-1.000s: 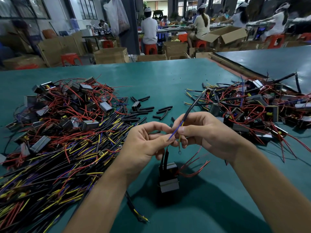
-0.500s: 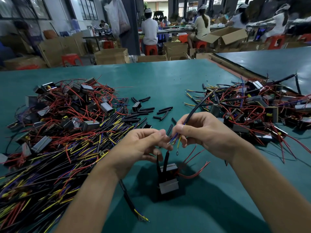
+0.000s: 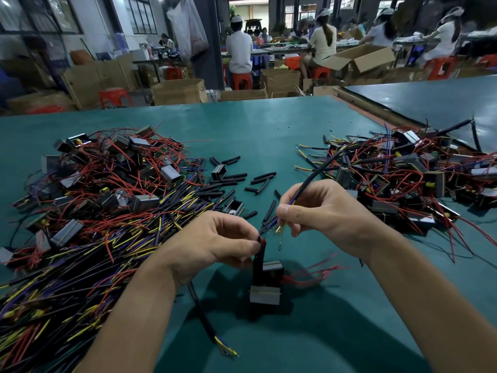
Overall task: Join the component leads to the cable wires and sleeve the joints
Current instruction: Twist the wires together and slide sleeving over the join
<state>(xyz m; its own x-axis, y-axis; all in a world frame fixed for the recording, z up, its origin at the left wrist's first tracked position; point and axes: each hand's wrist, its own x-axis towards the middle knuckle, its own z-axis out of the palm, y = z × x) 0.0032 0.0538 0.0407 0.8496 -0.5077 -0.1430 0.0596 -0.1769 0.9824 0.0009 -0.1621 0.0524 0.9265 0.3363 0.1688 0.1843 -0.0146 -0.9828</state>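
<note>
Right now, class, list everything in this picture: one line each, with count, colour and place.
table: one, green, under everything.
left pile: one, grey components with red, yellow, blue wires, table's left.
right pile: one, same mix, table's right.
loose sleeves: many, black, between the piles.
component: one, grey-black, red leads, below the hands.
held cable: one, black, blue and yellow wires, right hand.
spare cable: one, black, under left forearm.
cardboard boxes: several, brown, beyond the table.
stools: several, red, background.
seated people: several, background.
left hand: pinches the component's sleeved leads.
right hand: grips the held cable.
</note>
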